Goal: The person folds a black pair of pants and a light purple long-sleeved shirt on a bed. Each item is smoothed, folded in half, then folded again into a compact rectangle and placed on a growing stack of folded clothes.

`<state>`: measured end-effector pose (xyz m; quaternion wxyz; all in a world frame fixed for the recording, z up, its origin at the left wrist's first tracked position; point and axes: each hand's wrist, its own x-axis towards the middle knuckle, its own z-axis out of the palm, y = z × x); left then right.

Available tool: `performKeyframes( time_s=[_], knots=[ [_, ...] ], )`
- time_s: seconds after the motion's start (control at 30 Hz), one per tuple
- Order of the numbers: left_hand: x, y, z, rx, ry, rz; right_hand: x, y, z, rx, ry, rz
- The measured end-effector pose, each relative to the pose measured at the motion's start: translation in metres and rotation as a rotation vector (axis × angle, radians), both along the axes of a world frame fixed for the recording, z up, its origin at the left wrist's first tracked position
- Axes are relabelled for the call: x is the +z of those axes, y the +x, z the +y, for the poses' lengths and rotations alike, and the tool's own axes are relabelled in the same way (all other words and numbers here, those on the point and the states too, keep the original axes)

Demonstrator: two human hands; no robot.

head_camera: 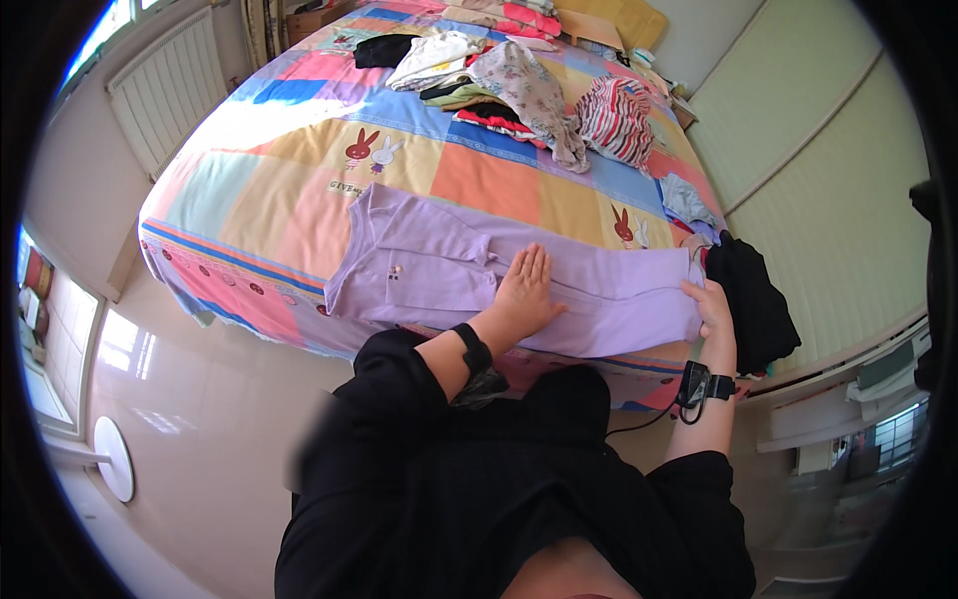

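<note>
Lavender clothing (441, 232) lies lengthwise along the near edge of the bed, its neckline to the left and a small print near the chest. A sleeve is laid inward over its body. My left hand (528, 288) rests flat on the middle of the cloth, palm down, holding nothing. At the right end, my right hand (707, 303) grips the edge of the lavender cloth, thumb on top and the other fingers partly hidden. Just beyond that hand sits a heap of black clothing (752, 307).
A patchwork bedspread (247, 187) with rabbit figures covers the bed. Farther back lie piled folded clothes (441, 64), a floral garment (520, 82) and a red-striped garment (617, 120). Light blue clothing (685, 198) lies at the right edge. A radiator (168, 86) stands at left.
</note>
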<state>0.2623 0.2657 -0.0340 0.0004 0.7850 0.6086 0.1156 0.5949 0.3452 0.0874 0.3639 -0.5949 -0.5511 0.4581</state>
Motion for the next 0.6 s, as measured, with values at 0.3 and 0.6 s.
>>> performKeyframes(
  time_s=[0.3, 0.6],
  knots=[
    [-0.026, 0.007, -0.001, 0.044, 0.049, -0.091, 0.030, -0.021, -0.002, 0.042, 0.090, 0.014],
    [-0.037, 0.011, -0.003, 0.042, 0.147, -0.186, 0.093, -0.146, -0.003, 0.262, 0.251, 0.047]
  ],
)
